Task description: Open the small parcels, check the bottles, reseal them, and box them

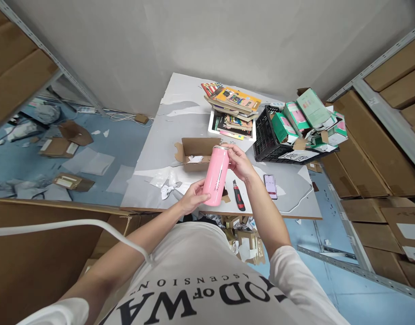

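A pink can-shaped tumbler [216, 176] with dark lettering is held tilted above the table's front part. My left hand [194, 197] grips its lower end, thumb across the front. Around the upper right side of the tumbler wraps my right hand [239, 161]. Just behind it an opened brown cardboard box [202, 151] shows white paper inside. Below my right hand lies a red and black utility knife [239, 196] on the table. Crumpled clear plastic and white paper [166, 191] lie to the left of my left hand.
Books [235, 100] are piled over a white bin [211, 124] at the back. A black crate [264, 135] holds several green boxes [297, 116]. A phone [270, 186] and white cable [300, 203] lie at the right. Cartons on shelves [366, 176] flank the table; flattened packaging [88, 160] litters the floor.
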Available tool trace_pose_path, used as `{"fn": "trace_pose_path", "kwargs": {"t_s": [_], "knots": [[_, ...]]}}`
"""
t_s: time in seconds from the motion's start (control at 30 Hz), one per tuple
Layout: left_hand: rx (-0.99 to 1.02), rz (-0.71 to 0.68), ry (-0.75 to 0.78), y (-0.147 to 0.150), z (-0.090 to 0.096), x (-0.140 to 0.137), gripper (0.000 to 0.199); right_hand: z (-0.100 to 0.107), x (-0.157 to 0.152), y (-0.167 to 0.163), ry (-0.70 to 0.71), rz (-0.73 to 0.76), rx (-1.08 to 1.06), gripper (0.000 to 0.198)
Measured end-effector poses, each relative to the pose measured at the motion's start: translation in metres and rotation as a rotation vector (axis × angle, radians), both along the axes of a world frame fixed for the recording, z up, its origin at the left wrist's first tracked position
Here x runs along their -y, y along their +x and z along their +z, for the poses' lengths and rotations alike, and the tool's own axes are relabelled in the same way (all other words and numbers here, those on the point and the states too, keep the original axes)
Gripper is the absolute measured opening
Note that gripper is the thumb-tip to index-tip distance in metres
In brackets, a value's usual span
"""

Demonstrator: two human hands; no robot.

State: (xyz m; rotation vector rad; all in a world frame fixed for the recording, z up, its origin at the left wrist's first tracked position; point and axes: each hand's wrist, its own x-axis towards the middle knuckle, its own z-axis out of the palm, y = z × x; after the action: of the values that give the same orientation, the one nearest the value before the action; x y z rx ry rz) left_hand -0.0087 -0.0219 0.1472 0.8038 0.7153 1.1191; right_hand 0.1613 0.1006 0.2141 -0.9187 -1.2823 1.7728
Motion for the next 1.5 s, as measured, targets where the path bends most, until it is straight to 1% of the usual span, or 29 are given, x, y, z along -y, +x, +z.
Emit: {"fn": "trace_pose_path", "kwargs": {"t_s": [0.07, 0.13, 0.17, 0.23, 0.3, 0.37, 0.47, 0.53, 0.63, 0.73, 0.8, 0.87, 0.93, 1.0, 1.07, 1.17, 1.27, 1.4, 1.5], "knots": [[-0.036, 0.046, 0.016, 0.004, -0.003, 0.002, 0.075, 0.0, -0.004, 0.002, -0.002, -0.028, 0.016, 0.039], [-0.102, 0.171, 0.032, 0.01, -0.007, 0.004, 0.085, 0.0, -0.008, 0.003, 0.011, -0.065, 0.036, 0.04], [-0.136, 0.255, 0.026, 0.013, -0.009, 0.006, 0.085, -0.001, -0.01, 0.003, 0.024, -0.091, 0.05, 0.04], [-0.167, 0.397, -0.014, 0.019, -0.011, 0.007, 0.075, -0.002, -0.014, 0.002, 0.056, -0.152, 0.074, 0.041], [-0.13, 0.459, -0.059, 0.022, -0.01, 0.008, 0.062, -0.004, -0.015, 0.0, 0.091, -0.198, 0.068, 0.046], [-0.037, 0.443, -0.101, 0.022, -0.005, 0.008, 0.055, -0.005, -0.014, -0.002, 0.127, -0.208, 0.025, 0.056], [0.13, 0.369, -0.186, 0.019, 0.003, 0.007, 0.047, -0.004, -0.011, -0.002, 0.18, -0.201, -0.036, 0.072], [0.213, 0.328, -0.241, 0.018, 0.006, 0.008, 0.041, -0.003, -0.009, -0.001, 0.199, -0.211, -0.054, 0.077], [0.276, 0.277, -0.298, 0.018, 0.005, 0.01, 0.036, -0.002, -0.009, 0.0, 0.194, -0.209, -0.069, 0.083], [0.275, 0.237, -0.326, 0.022, 0.002, 0.012, 0.038, -0.002, -0.011, 0.0, 0.182, -0.244, -0.034, 0.088], [0.23, 0.226, -0.298, 0.026, 0.001, 0.014, 0.045, -0.003, -0.012, 0.0, 0.185, -0.279, 0.004, 0.089], [0.147, 0.261, -0.245, 0.03, 0.0, 0.015, 0.057, -0.004, -0.012, 0.0, 0.192, -0.285, 0.024, 0.09], [0.051, 0.327, -0.214, 0.035, -0.003, 0.015, 0.068, -0.004, -0.012, 0.0, 0.201, -0.273, 0.03, 0.089], [-0.011, 0.372, -0.21, 0.039, -0.005, 0.014, 0.071, -0.003, -0.011, 0.0, 0.218, -0.27, 0.045, 0.089], [-0.028, 0.369, -0.206, 0.041, -0.007, 0.013, 0.068, -0.002, -0.01, -0.001, 0.255, -0.279, 0.076, 0.089], [-0.017, 0.369, -0.193, 0.043, -0.006, 0.013, 0.064, -0.002, -0.007, -0.003, 0.317, -0.288, 0.116, 0.09], [0.048, 0.355, -0.198, 0.041, -0.001, 0.013, 0.059, -0.006, -0.003, -0.002, 0.312, -0.283, 0.109, 0.09], [0.182, 0.26, -0.217, 0.035, 0.002, 0.013, 0.055, -0.009, -0.002, 0.004, 0.279, -0.324, 0.033, 0.092], [0.235, 0.175, -0.257, 0.033, -0.001, 0.013, 0.058, -0.009, -0.006, 0.008, 0.249, -0.255, -0.054, 0.087]]}}
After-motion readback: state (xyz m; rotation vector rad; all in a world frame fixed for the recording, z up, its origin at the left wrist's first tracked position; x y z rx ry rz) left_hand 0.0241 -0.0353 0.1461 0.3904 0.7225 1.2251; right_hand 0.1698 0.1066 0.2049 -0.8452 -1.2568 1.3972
